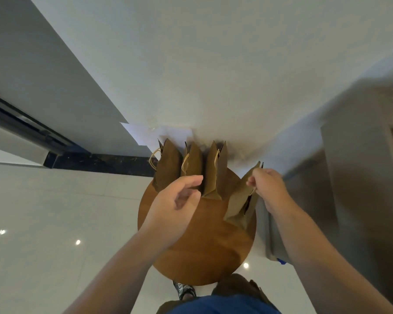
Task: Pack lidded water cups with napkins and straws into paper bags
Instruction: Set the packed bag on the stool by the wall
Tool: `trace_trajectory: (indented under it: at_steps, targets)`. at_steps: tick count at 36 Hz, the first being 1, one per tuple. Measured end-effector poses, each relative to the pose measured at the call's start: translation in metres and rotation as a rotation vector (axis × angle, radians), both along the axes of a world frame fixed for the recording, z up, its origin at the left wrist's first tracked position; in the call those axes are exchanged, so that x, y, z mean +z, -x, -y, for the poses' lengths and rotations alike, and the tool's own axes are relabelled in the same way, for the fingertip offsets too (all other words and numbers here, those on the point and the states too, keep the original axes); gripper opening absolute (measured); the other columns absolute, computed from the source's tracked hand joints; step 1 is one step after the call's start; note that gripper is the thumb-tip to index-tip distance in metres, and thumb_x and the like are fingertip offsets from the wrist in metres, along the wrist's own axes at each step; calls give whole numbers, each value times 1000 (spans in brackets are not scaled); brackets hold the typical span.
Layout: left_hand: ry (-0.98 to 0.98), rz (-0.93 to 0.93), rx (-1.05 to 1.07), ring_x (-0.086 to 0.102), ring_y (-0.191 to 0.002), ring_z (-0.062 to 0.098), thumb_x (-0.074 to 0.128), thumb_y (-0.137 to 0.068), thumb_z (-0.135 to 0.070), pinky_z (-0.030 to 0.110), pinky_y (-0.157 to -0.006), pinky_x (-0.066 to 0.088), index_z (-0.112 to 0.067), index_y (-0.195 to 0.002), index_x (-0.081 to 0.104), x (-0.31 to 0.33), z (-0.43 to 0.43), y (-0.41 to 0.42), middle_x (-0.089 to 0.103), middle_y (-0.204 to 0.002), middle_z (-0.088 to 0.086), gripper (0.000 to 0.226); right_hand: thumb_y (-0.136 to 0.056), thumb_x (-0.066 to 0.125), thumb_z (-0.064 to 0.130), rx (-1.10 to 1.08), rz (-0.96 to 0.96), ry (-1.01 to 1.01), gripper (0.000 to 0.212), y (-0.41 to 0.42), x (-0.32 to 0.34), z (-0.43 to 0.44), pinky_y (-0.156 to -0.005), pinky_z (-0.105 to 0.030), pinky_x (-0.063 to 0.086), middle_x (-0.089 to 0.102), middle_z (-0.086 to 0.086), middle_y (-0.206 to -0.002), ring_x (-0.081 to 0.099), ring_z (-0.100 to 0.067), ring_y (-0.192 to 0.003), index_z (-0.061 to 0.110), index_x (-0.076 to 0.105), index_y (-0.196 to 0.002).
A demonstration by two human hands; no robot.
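Note:
Three brown paper bags (192, 168) with twine handles stand in a row at the far edge of a round wooden table (204, 243). A fourth brown paper bag (239, 199) stands tilted at the table's right edge. My right hand (268, 189) grips its top by the handle. My left hand (179, 200) hovers over the table in front of the middle bag, fingers loosely curved, holding nothing. No cups, napkins or straws show; the bags' insides are hidden.
A white wall rises just behind the table, with white paper sheets (159, 134) against it above the bags. A grey counter (340, 182) stands close on the right. Glossy white floor tiles (55, 211) spread to the left. My feet are below the table's near edge.

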State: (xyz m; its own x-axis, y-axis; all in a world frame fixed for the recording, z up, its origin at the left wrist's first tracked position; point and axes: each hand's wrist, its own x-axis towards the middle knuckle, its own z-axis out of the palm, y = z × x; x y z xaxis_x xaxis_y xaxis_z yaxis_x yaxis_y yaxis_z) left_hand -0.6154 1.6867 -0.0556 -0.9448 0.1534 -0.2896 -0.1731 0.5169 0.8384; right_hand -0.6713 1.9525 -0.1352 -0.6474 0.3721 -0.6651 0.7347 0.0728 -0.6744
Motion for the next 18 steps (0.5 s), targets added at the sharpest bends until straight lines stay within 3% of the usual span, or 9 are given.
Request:
trace_trajectory:
  at_steps: [6,10,14,18]
  targets:
    - [-16,34,38,55,-125,-15,54,-90,-60,-1,-94,44,-45,-139,61,2,5,-8,63,-131,-37,52,-96,56,31,181,-42,-35,22,20,-32,17,-65,-30,42,75,-12,-92,71,-24,-90,22,71,-83]
    - [1,46,66,55,-124,-15,54,-89,-61,2,-97,45,-47,-138,60,3,8,-14,63,-130,-37,51,-96,54,34,237,-87,-34,21,37,-36,21,-68,-26,41,74,1,-96,68,-16,-95,26,73,-96]
    - [59,49,78,54,-122,-19,53,-92,-62,3,-93,48,-55,-136,58,6,12,-19,61,-128,-42,45,-98,55,24,286,-110,-85,19,55,-42,20,-65,-29,43,74,-9,-98,68,-24,-96,17,73,-98]
    - [65,63,87,56,-124,-14,51,-89,-66,9,-98,48,-54,-139,57,7,16,-24,61,-133,-38,52,-101,56,25,315,-65,-111,26,60,-52,15,-74,-34,45,70,-10,-109,65,-29,-106,13,68,-121]
